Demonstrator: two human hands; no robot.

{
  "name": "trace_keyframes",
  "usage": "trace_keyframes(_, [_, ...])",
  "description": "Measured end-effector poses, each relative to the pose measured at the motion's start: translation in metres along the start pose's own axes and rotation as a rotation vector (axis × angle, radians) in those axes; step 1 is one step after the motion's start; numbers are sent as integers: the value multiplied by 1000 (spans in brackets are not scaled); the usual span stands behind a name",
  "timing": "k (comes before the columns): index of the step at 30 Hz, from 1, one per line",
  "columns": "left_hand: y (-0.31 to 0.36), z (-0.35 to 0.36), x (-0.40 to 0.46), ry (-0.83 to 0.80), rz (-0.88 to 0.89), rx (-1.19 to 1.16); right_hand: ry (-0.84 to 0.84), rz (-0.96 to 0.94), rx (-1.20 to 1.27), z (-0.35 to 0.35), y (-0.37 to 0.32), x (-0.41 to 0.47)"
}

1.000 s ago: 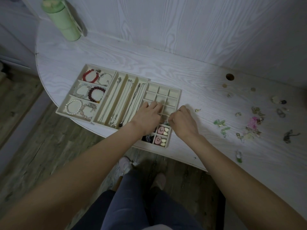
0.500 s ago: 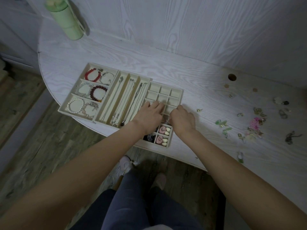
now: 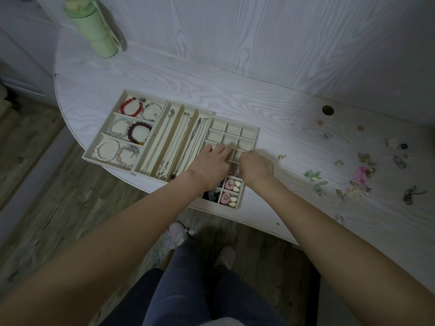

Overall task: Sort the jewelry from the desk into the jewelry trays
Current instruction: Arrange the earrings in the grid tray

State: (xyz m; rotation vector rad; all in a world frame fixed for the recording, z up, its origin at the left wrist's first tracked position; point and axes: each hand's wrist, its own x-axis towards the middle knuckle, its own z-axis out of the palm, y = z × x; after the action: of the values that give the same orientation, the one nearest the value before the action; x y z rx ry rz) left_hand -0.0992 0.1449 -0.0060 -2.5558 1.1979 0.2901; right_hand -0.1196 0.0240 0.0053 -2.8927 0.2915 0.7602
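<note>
1. We see both forearms bare from the near edge of the view up to the left hand (image 3: 209,164) and the right hand (image 3: 255,167); no sleeve shows on either arm.
2. We find no ring, watch or bracelet on either wrist or on the fingers that show.
3. We see dark blue-grey trousers (image 3: 188,290) on the legs, fitting closely.
4. We make out pale, light-coloured shoes (image 3: 177,234) on the feet; their detail is too dim to tell.
</note>
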Motion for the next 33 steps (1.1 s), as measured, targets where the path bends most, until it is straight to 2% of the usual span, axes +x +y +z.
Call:
trace_keyframes(4, [-1,1,0,5,15,-1,-97,83,115,-4,4,7])
trace_keyframes(8, [-1,1,-1,8,31,7,-174,77,149,-6,4,14])
trace_keyframes(19, [-1,2,0,2,25,5,-83,58,152,5,8,9])
trace_keyframes(29, [0,2,0,-6,12,-7,52,-21,2,12,2,-1])
trace_keyframes(33, [1,1,-1,-10,17,-22,-45,10,83,8,4,4])
